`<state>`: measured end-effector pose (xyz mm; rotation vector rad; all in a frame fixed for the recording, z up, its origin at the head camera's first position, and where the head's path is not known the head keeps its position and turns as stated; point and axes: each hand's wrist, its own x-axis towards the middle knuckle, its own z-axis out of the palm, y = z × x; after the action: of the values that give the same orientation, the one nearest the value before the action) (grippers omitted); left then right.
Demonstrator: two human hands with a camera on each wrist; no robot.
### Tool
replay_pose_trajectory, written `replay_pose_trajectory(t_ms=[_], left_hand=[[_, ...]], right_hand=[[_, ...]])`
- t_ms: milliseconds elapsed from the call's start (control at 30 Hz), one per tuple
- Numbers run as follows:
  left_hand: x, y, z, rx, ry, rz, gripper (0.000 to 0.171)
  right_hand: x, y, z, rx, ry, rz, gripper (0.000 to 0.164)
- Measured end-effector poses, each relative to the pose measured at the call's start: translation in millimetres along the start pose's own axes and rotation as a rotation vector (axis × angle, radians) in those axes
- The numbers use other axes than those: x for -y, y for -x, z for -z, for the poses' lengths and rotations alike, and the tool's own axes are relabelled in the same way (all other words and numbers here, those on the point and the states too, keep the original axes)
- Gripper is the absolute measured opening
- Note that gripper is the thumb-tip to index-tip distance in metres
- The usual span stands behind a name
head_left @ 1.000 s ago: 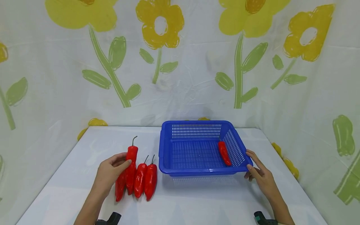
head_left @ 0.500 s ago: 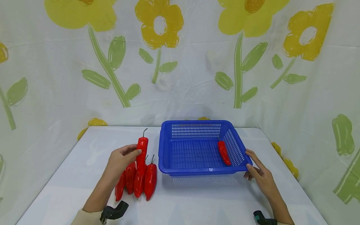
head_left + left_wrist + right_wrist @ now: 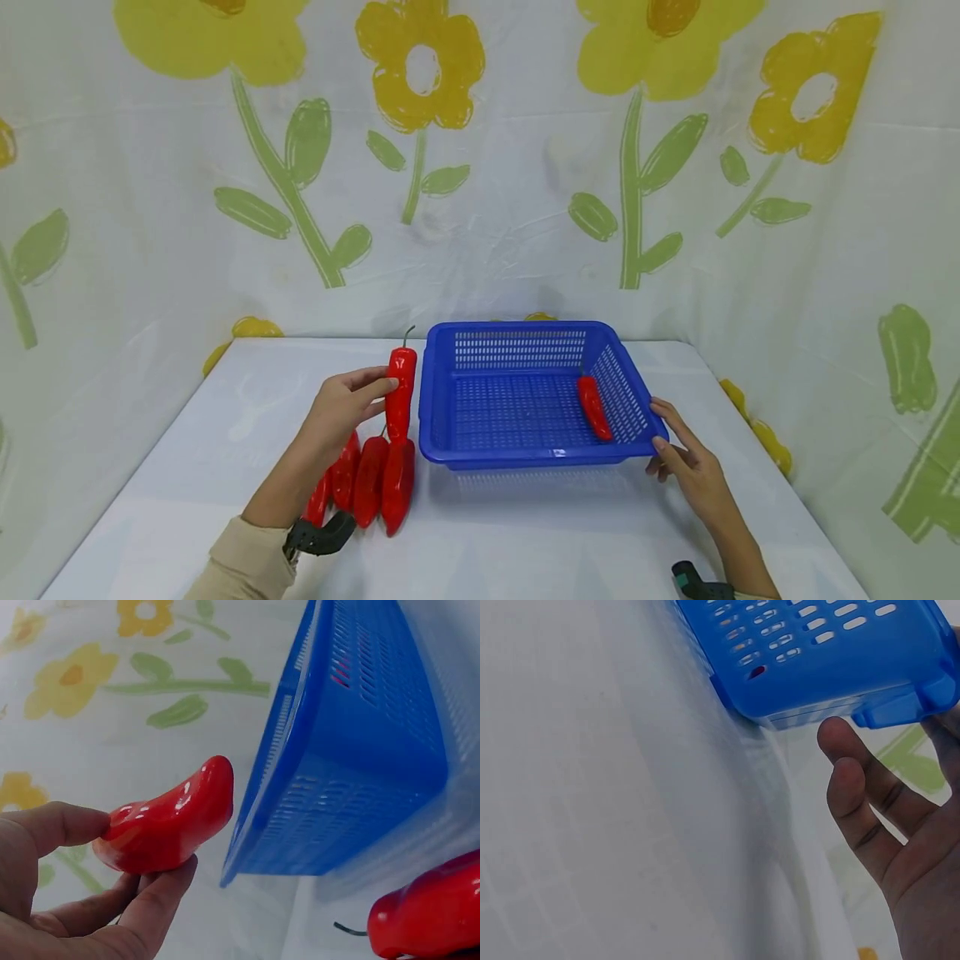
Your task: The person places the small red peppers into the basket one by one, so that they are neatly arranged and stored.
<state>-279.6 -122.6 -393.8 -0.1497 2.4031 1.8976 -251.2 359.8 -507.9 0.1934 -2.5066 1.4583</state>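
Note:
My left hand (image 3: 341,408) pinches a glossy red chili pepper (image 3: 401,392) between thumb and fingers, stem up, just left of the blue plastic basket (image 3: 517,457). In the left wrist view this pepper (image 3: 169,825) points its rounded tip toward the basket's wall (image 3: 360,817). At the basket's right rim, my right hand (image 3: 693,479) holds on with thumb and index finger. Seen from the right wrist, two of its fingers (image 3: 847,787) hang free below the rim. One red chili pepper (image 3: 594,408) lies inside the basket at the right.
Several more red chili peppers (image 3: 371,483) lie side by side on the white table (image 3: 525,542), left of the basket and partly behind the left forearm. A flower-print cloth (image 3: 510,250) hangs behind the table and along both sides.
My left hand has lifted the chili pepper from the row and carried it up and right, beside the basket's left rim. The right hand stays at the basket's right rim.

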Motion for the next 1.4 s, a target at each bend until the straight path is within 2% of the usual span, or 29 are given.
replay_pose_trajectory(t_ms=[133, 533, 700, 833, 1167, 1400], left_hand=[[-2.9, -9.5, -5.4, 0.031, 0.033, -0.009, 0.056], [-10.6, -26.3, -14.2, 0.042, 0.008, -0.007, 0.056], [-19.3, -30.5, -20.6, 0.086, 0.009, -0.048, 0.053], [-24.7, -33.9, -28.4, 0.111, 0.0, -0.068, 0.051], [-35.8, -46.9, -55.4, 0.203, 0.029, -0.012, 0.044], [-40.7, -56.0, -72.5, 0.228, 0.005, -0.001, 0.044]], right_hand=[[0, 0, 0, -0.001, 0.006, -0.008, 0.053], [1, -1, 0, 0.007, 0.012, -0.022, 0.053], [2, -1, 2, 0.006, 0.015, -0.012, 0.053], [2, -1, 1, 0.004, 0.013, -0.019, 0.053], [0, 0, 1, 0.0, 0.001, 0.0, 0.052], [0, 0, 1, 0.005, -0.003, -0.006, 0.052]])
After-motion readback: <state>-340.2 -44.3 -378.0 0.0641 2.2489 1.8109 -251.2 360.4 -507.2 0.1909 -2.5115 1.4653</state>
